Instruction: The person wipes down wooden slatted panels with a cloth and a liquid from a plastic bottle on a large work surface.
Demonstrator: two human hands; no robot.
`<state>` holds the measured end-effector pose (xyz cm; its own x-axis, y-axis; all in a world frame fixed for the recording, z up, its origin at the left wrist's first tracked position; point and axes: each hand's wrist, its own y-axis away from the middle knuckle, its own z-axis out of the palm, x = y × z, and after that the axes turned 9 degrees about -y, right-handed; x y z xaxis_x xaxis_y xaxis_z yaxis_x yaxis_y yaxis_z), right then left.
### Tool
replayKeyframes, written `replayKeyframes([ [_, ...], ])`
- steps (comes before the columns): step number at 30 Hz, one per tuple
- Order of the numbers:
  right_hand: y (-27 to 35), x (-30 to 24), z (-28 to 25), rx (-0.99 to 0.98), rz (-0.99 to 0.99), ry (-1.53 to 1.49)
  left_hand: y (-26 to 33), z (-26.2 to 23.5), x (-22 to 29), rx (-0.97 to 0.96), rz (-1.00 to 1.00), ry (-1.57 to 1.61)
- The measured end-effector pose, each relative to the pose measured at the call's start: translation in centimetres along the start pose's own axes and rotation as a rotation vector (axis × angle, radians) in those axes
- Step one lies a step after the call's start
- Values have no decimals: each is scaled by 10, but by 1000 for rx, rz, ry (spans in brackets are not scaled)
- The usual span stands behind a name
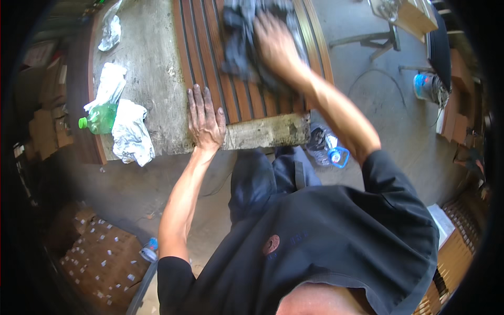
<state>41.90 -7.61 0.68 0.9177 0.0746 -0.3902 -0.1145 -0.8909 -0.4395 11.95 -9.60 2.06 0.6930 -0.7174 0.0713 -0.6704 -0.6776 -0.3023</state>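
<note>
My right hand [275, 42] is pressed down on a dark grey rag [247, 39], the fingers spread over the bunched cloth and pushing it against the brown wooden panel [210, 58]. The hand is blurred, so I think the fingers are gripping a fold of the cloth, though I cannot say that for sure. The panel lies on the grey worktop [152, 79] with its long axis and its dark grooves running away from me, and the rag sits toward the far end of it, straight ahead of my right arm and well beyond my left. My left hand [205, 118] rests flat and empty, fingers stretched out, at the near left corner of the panel, where the wood meets the worktop's front edge. The right hand is therefore the one on the cloth; the left only bears down on the wood. Off to my left on the worktop lie a green plastic bottle [100, 119] on its side and crumpled white cloths [131, 134] just beside it, well apart from both hands.
</note>
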Motion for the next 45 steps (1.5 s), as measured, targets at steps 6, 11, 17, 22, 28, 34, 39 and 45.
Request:
replayKeyframes([
  [6,128,-85,-65,-328,37,-132,-2,-1,3,-69,-38,27],
  [11,20,-51,-10,-271,-65,-218,14,-10,-1,-56,-55,15],
  [17,-150,27,58,13,15,0,0,-9,15,-66,-45,60],
  [22,-67,-12,52,-56,-145,-278,12,-4,2,-53,-88,58],
  [28,82,-46,-73,-330,10,-164,2,-3,-1,-55,-59,40],
  [34,-9,63,-45,-100,-25,-87,2,-13,4,-89,-36,64],
  [39,-146,160,3,32,113,86,-1,-6,12,-97,-27,74],
  [45,-149,138,24,74,81,34,10,-10,5,-111,-75,20],
])
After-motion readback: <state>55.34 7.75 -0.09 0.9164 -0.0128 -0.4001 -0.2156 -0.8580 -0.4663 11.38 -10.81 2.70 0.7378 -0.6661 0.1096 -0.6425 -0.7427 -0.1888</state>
